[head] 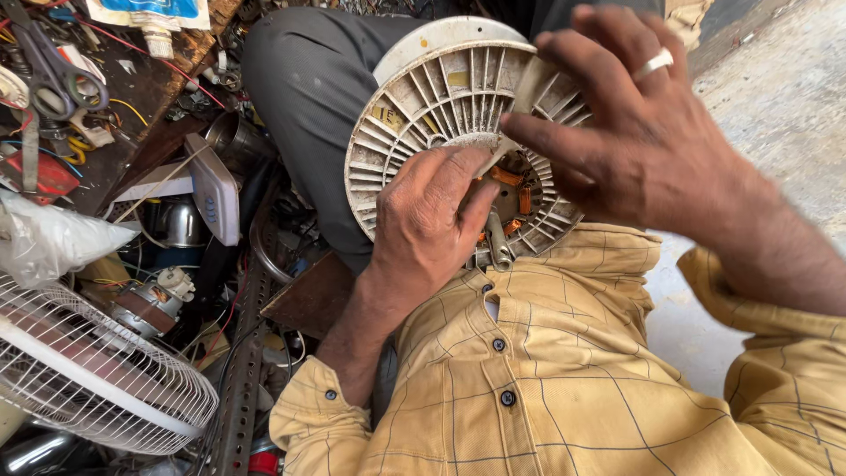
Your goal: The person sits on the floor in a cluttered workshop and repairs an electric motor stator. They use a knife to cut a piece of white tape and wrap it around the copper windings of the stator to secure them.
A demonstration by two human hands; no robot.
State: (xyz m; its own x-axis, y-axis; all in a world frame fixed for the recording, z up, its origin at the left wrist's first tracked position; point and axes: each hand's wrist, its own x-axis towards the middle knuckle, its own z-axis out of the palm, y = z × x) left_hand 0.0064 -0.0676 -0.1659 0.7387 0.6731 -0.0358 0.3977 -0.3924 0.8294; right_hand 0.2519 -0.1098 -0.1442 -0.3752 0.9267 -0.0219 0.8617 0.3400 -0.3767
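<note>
Up in the top middle of the frame, a round off-white motor housing (441, 97) with radial fins rests on the person's lap, copper windings showing through its open centre; the left hand (427, 220) lies against its lower face, fingers curled, thumb and fingers pinching a small pale strip near the hub; the right hand (639, 123), with a ring on one finger, comes in from the upper right, fingers spread and fingertips touching the finned rim. Over at lower left sits a white wire fan guard (97, 379); scissors (53, 75) lie at upper left among loose wires and clutter; a yellow checked shirt (546, 379) fills the bottom.
</note>
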